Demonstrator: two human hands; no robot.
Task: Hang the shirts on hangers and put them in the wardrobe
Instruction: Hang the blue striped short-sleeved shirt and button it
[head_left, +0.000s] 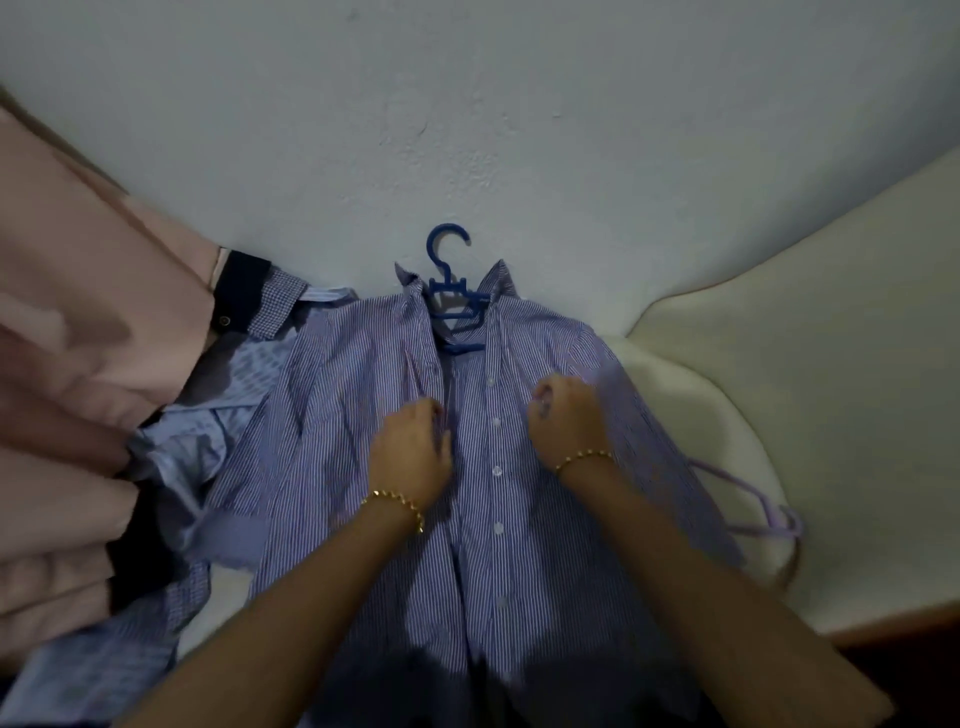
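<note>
Two hands work at the middle of the striped shirt, which lies face up, spread on the cream cushion. The left hand has its fingers curled and pinches the edge of the front opening. The right hand, at three o'clock from it, is bunched in a fist that seems to hold a fold of the button side.

Thin cloth like this is probably light, limp and quick to slide, sagging wherever it is not held. The firmer parts are the button strip and the collar.

At four o'clock a lilac hanger pokes out beside the shirt, near the cushion's rounded edge, where things could slip off. At nine o'clock other shirts lie heaped, touching the striped one, with pink cloth beyond.

The surest lift looks to be the hook of the blue hanger, set inside the collar at twelve o'clock. The wall stands close behind that hook, so open room lies toward three o'clock and upward.
</note>
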